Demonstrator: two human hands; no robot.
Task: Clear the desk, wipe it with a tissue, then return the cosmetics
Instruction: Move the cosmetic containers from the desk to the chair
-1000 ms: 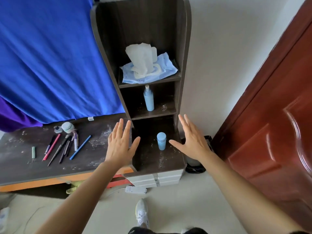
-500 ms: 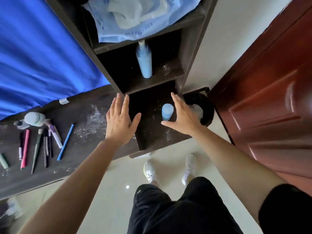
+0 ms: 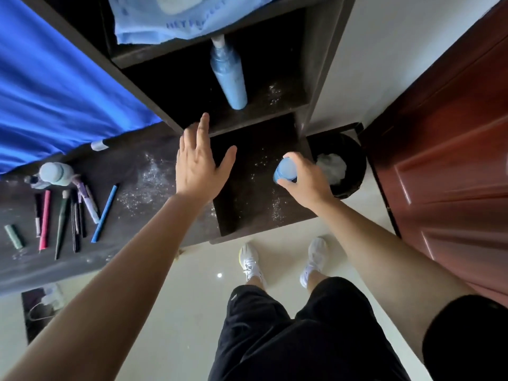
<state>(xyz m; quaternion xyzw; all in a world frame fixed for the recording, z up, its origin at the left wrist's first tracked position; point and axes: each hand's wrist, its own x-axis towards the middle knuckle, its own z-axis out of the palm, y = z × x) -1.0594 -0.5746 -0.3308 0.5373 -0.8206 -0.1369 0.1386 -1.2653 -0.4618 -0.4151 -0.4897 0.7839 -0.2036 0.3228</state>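
Grip confirmed on my feed: the right hand (image 3: 305,180) has fingers and thumb curled round the small blue bottle (image 3: 286,169). The bottle is upright, long axis vertical, its round cap facing straight up at the camera. It sits at the right side of the lowest bay of the shelf unit (image 3: 321,64). I cannot tell whether its base touches the dusty board beneath.

The left hand (image 3: 200,166) is empty, fingers straight and spread, palm down over the bay's left wall. I cannot tell whether it touches that wall.

One shelf up, a tall blue spray bottle (image 3: 229,75) stands on its base, nozzle pointing up at the shelf above. There the tissue pack (image 3: 176,20) lies.

On the desk (image 3: 121,166), white specks (image 3: 148,180) scatter just left of my left hand. Further left, pencils and brushes (image 3: 71,215) lie in a loose row, long axes running front to back, with a blue pencil (image 3: 104,213) at the right end. A round-capped jar (image 3: 53,174) stands behind them, and a small green tube (image 3: 14,236) lies at the far left.

Right of the unit, a black bin (image 3: 354,166) on the floor holds crumpled white tissue (image 3: 331,167), with a red-brown door (image 3: 453,160) beyond it. A blue curtain (image 3: 55,78) hangs behind the desk.
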